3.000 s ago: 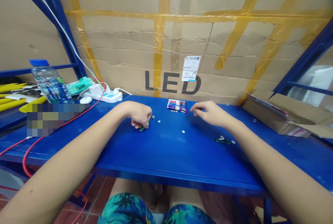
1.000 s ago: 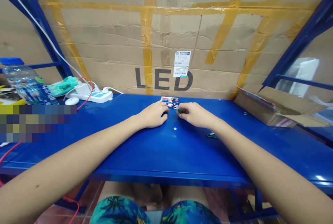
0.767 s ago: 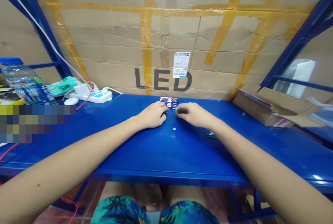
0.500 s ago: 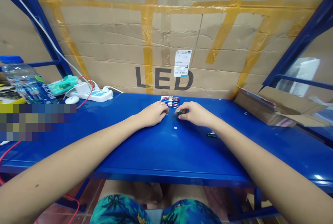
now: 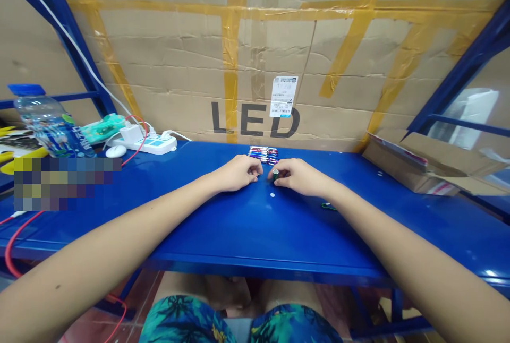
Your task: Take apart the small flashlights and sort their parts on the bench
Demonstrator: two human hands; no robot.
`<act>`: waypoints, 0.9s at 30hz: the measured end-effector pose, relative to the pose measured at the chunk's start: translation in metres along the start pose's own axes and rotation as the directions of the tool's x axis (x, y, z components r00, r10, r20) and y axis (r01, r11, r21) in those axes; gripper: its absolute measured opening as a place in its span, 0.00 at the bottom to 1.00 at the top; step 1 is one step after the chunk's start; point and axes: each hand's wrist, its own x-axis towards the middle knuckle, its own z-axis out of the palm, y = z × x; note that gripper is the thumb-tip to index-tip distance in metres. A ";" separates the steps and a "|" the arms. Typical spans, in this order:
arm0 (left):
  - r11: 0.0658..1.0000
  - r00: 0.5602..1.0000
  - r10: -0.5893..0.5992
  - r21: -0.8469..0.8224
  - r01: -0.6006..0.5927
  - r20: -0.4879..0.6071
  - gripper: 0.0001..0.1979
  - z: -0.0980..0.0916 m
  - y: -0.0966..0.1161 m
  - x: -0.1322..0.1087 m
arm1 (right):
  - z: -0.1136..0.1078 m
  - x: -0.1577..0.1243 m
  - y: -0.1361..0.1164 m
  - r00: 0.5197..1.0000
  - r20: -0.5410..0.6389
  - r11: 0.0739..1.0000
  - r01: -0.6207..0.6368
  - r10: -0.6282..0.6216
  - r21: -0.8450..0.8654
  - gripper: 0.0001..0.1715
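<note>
**Right hand (image 5: 298, 177) pinches a small green cylinder (image 5: 275, 174) above a blue steel table (image 5: 223, 231)**

The fingers (image 5: 282, 169) of the right hand are bent and close together, and with the thumb they clamp the small green cylinder, which stands nearly upright. I cannot tell if its lower end touches the table. The left hand (image 5: 239, 173) is just beside the right hand, and its fingers (image 5: 255, 171) curl inward. They hide their own tips, so I cannot tell if they hold something.

Just in front of the hands lies one small white disc (image 5: 272, 195). Just behind them, a tight group of slim striped tubes (image 5: 263, 155) in red, blue and white lies near the back edge of the table. Farther right there is a small green loop (image 5: 329, 206).

At the back left stand a white power strip (image 5: 157, 145) with a plugged-in charger (image 5: 131, 133), a white computer mouse (image 5: 116, 151) and a plastic water bottle (image 5: 51, 125) with a blue cap. At the right end lies an open cardboard box (image 5: 414, 165). Behind everything, a large carton (image 5: 255, 67) with yellow tape shows the black letters LED.
</note>
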 end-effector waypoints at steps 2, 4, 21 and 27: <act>1.000 1.000 0.005 -0.022 -0.005 -0.018 0.07 -0.001 0.002 -0.002 | 0.000 0.000 0.000 1.000 0.001 1.000 -0.006 0.006 -0.003 0.11; 1.000 0.999 0.006 -0.026 -0.007 -0.036 0.07 -0.002 0.003 -0.003 | -0.001 -0.001 0.000 1.000 0.002 1.000 -0.006 0.006 -0.006 0.12; 0.994 0.999 0.034 0.106 -0.035 0.007 0.10 -0.007 -0.004 -0.007 | 0.000 -0.002 0.000 0.999 -0.005 0.999 0.033 -0.033 -0.002 0.11; 0.995 0.999 0.001 0.097 -0.006 0.053 0.06 -0.006 -0.002 -0.008 | 0.000 -0.004 -0.003 0.999 0.006 0.999 0.046 -0.046 -0.010 0.10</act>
